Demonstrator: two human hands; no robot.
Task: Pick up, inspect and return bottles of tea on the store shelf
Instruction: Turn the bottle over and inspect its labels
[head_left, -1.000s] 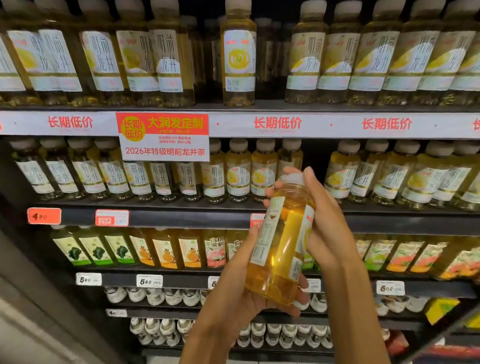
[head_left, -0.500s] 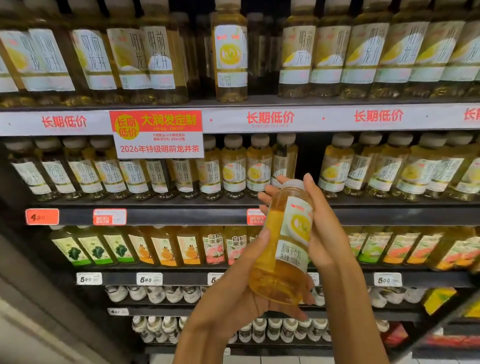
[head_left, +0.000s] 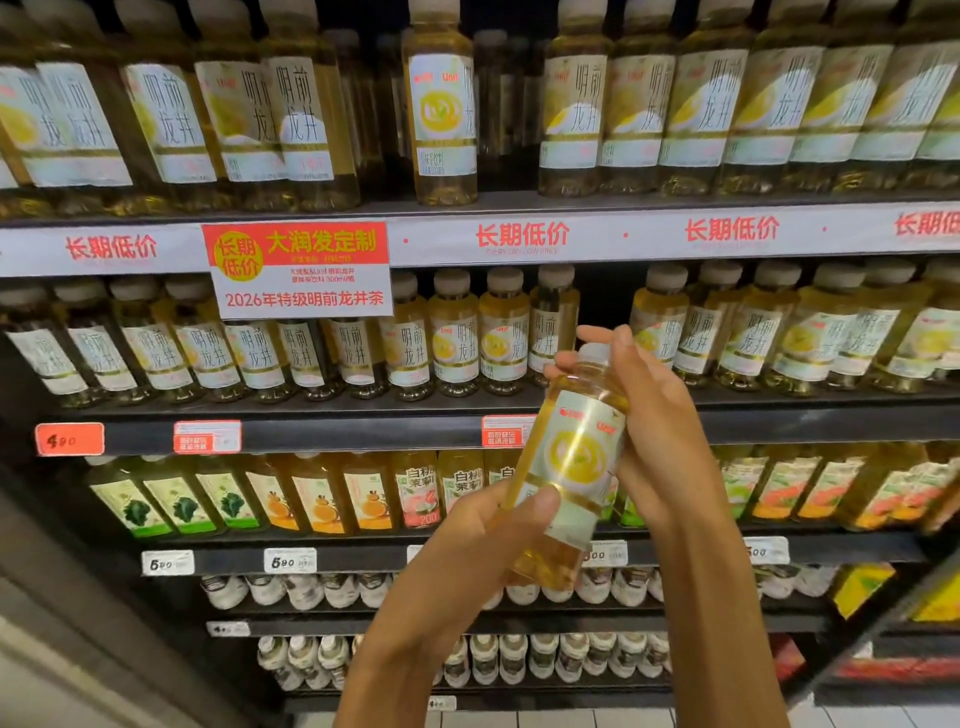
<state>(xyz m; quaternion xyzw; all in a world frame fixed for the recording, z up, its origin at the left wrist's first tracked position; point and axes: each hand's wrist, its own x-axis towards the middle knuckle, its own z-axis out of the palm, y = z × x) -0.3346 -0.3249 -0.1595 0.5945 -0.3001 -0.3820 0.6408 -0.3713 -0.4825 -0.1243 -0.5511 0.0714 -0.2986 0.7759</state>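
Two hands are holding one tea bottle (head_left: 571, 467) at centre frame, tilted, its label facing the camera. Left hand (head_left: 467, 551) is cupping its lower body, thumb pressing the label; right hand (head_left: 657, 431) is wrapping its upper part near the cap. Behind, shelf rows of bottles (head_left: 467, 338) are standing beneath a red promotion sign (head_left: 301, 267).

left hand (head_left: 467, 540), right hand (head_left: 660, 431) (both gripping)

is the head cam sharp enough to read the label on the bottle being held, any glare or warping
Head view: the held bottle shows its logo side, fine print too soft to read; shelf edges bow from the wide lens; top-row bottles look smeared; no strong glare.
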